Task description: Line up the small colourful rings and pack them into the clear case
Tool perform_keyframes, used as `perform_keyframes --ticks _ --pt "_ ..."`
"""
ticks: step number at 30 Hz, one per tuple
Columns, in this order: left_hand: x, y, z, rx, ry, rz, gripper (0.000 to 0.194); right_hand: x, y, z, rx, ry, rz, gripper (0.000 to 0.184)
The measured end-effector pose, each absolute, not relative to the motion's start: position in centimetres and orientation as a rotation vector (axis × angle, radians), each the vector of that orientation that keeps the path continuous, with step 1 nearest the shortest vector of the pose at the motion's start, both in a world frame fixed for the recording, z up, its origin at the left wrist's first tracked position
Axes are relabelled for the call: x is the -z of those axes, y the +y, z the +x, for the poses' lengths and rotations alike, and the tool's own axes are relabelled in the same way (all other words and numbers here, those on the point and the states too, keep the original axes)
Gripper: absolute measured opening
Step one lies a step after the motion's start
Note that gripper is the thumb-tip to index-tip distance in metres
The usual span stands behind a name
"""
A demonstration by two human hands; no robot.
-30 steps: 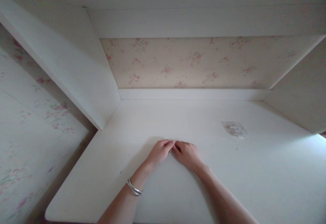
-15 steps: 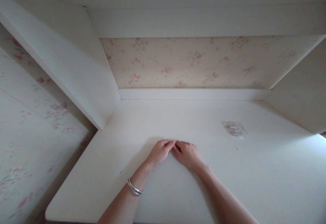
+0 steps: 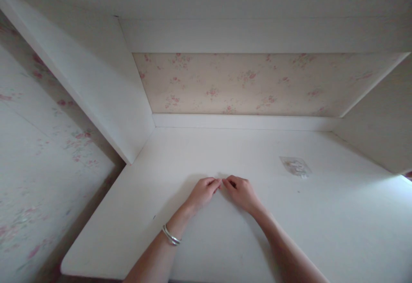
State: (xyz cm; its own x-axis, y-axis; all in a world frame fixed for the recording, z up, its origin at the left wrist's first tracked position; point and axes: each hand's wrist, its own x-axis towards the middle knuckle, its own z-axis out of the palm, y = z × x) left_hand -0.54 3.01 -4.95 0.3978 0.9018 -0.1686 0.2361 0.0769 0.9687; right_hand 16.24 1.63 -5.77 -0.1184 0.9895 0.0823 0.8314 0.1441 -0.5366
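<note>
Low over the middle of the white desk [image 3: 206, 240], my left hand [image 3: 203, 192] is closed in a pinch, thumb against the fingers. Opposite it, my right hand [image 3: 240, 192] pinches too, its fingertips a small gap from those of the left. Whatever lies between the fingertips is too small to make out. A silver bangle [image 3: 171, 236] circles my left wrist. To the right and farther back, a small clear plastic bag [image 3: 295, 167] with little pale pieces in it lies flat on the desk, touched by neither hand.
A white side panel [image 3: 106, 90] rises at the left and another panel [image 3: 383, 115] at the right. Overhead runs a white shelf [image 3: 225, 0]. Flowered wallpaper [image 3: 244, 83] covers the back wall. The desk's left front corner [image 3: 66, 268] is rounded.
My right hand has drawn slightly away from the left, so a small gap shows between the fingertips. The camera view has shifted a little; the plastic bag stays in place.
</note>
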Motion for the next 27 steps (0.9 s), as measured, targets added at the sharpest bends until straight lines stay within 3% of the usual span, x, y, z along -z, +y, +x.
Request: perform_keyframes --ticks 6,11,17,23,27 --pt "4.7 3.0 -0.9 -0.661 1.100 1.455 0.045 5.0 3.8 23.8 -0.112 -1.782 -2.047 0.034" --pt "4.6 2.9 -1.0 -0.683 1.086 1.459 0.045 3.5 5.0 30.7 0.184 -1.615 -2.392 0.053" --pt "4.6 2.9 -1.1 -0.683 1.091 1.465 0.045 4.6 5.5 35.8 0.058 -1.509 -2.583 0.072" --pt "5.0 3.1 -1.1 -0.686 1.086 1.463 0.046 5.7 5.1 37.9 0.128 -1.462 -2.622 0.063" --pt "5.3 3.2 -1.1 -0.696 1.062 1.467 0.045 5.8 5.0 38.6 -0.030 -1.417 -2.620 0.066"
